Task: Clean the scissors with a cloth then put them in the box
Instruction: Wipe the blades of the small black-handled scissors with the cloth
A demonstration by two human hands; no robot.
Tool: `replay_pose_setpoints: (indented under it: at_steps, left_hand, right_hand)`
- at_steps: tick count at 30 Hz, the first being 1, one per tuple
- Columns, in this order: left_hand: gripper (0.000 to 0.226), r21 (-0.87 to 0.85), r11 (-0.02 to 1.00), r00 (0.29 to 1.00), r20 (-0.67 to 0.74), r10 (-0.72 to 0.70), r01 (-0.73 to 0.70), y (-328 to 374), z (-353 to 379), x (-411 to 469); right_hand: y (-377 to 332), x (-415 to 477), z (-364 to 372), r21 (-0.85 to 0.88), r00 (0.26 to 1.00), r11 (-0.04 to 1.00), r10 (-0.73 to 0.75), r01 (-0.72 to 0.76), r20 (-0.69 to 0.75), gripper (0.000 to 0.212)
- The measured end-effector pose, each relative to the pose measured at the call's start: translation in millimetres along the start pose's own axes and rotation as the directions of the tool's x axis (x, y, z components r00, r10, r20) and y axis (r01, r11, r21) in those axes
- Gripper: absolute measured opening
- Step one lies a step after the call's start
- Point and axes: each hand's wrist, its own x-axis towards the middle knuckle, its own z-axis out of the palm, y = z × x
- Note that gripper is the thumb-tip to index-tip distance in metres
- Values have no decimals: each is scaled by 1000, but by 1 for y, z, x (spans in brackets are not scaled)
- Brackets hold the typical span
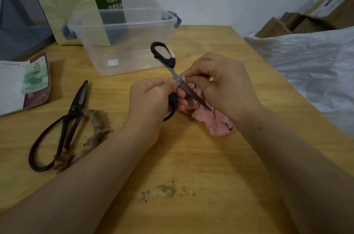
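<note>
Black-handled scissors [173, 72] are spread open above the wooden table [191, 166]. My left hand [151, 97] grips the lower black handle. The other handle sticks up toward the box. My right hand [220, 82] pinches the scissors near the pivot, its fingers curled. A crumpled pink cloth [216, 120] lies under my right hand, with one blade pointing down over it. The clear plastic box [122, 42] stands open just behind the scissors.
Old dark iron scissors [67, 124] lie at the left beside a frayed rope [90, 138]. Papers and a packet [28, 82] sit at the left edge. A yellow-green bag [72, 3] stands behind the box. White plastic sheeting [316, 65] lies right. Dirt specks [168, 189] mark the near table.
</note>
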Motion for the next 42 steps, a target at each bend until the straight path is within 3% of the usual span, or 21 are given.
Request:
replay_pose_setpoints:
  at_steps: [4, 9, 16, 24, 30, 34, 39, 42]
  left_hand:
    - [17, -9, 1000, 1000, -11, -21, 21, 1, -3, 1]
    - [16, -20, 998, 998, 30, -56, 57, 1, 0, -1]
    - [16, 25, 991, 986, 107, -130, 128, 1, -4, 0]
    - [24, -79, 992, 992, 81, -96, 102, 6, -7, -2]
    - [23, -121, 985, 982, 161, -100, 120, 8, -5, -4]
    - [21, -154, 979, 984, 136, -115, 136, 9, -7, -4]
    - [22, -154, 979, 982, 154, -111, 135, 10, -6, -4]
    - [20, -152, 979, 985, 129, -113, 132, 9, -7, -4]
  right_hand:
    - [-9, -2, 8, 32, 996, 997, -73, 72, 57, 13]
    - [1, 0, 1, 17, 998, 998, 67, -67, 19, 6]
    - [2, -1, 2, 21, 995, 995, 92, -93, 27, 8]
    - [-8, -5, 10, 42, 995, 996, 73, -76, 74, 7]
    - [0, -1, 2, 62, 985, 984, 170, -169, -3, 6]
    - [-3, -4, 7, 90, 998, 995, 46, -48, 33, 5]
    - [3, 1, 3, 83, 996, 993, 86, -85, -9, 6]
    - [0, -2, 8, 79, 999, 996, -33, 31, 27, 8]
